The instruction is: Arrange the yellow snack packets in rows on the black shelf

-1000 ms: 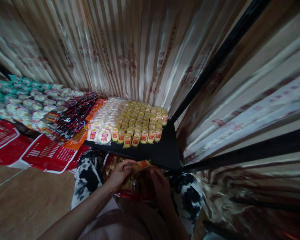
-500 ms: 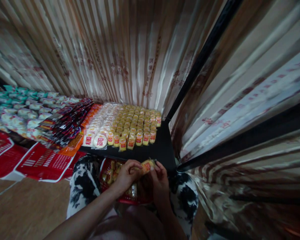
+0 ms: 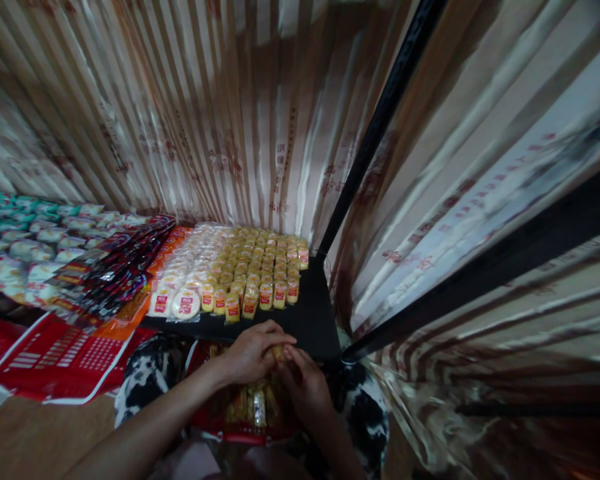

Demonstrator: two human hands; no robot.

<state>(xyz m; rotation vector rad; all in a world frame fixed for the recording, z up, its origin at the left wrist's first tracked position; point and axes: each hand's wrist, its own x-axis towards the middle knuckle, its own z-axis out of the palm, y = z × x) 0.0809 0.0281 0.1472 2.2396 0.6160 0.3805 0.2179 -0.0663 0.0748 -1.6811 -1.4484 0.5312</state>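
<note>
Over my lap, my left hand point(image 3: 254, 350) and my right hand point(image 3: 306, 385) meet with fingers curled round a small yellow wrapped snack point(image 3: 279, 352). Most of the snack is hidden by the fingers. Below the hands, a red container point(image 3: 273, 437) rests on my lap with several yellow wrapped snacks point(image 3: 237, 407) and a silvery packet point(image 3: 259, 408) in it. Just ahead, yellow snack packets with red labels point(image 3: 250, 301) stand in rows on a black table point(image 3: 313, 320).
Left of the rows lie round white wrapped crackers point(image 3: 186, 303), a fanned pile of dark packets point(image 3: 117, 273) and white-and-green packets point(image 3: 35, 233). Red printed sheets point(image 3: 60, 357) hang off the front edge. Black poles point(image 3: 365, 147) and a striped curtain point(image 3: 240, 120) enclose the table.
My hands have come closer together, and the snack, plainly visible before, is now mostly covered. The view has shifted, so the table appears lower and further left.
</note>
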